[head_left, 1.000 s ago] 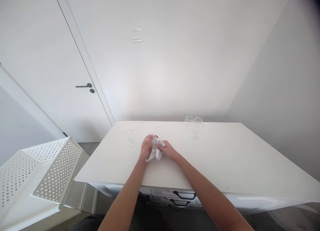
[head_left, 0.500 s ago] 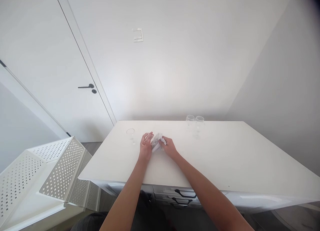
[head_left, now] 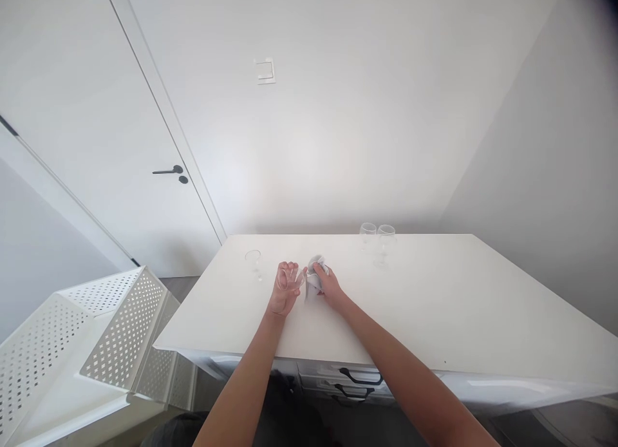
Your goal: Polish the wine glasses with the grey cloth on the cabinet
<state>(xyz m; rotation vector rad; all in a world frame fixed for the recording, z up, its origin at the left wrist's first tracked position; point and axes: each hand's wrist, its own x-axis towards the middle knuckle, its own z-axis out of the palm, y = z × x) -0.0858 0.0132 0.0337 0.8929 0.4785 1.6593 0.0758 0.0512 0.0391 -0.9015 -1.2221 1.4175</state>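
Note:
My left hand (head_left: 284, 291) is curled around the bowl of a clear stemmed glass (head_left: 295, 281), which is tilted on its side toward the right. The glass is hard to make out against the fingers. A light grey-white cloth (head_left: 316, 281) is bunched in my right hand (head_left: 328, 285), with one end hanging down. The cloth sits right beside the held glass; whether they touch I cannot tell. Left of my hands another clear glass (head_left: 253, 260) stands on the white cabinet top (head_left: 410, 299).
Two more stemmed glasses, a farther one (head_left: 367, 233) and a nearer one (head_left: 386, 236), stand close together toward the back. White perforated baskets (head_left: 120, 328) rise at the left. Dark drawer handles (head_left: 360, 376) are below the front edge; a wall backs the cabinet.
My left hand has turned, showing more of its fingers around the glass. The cloth in my right hand has shifted slightly right and hangs more upright.

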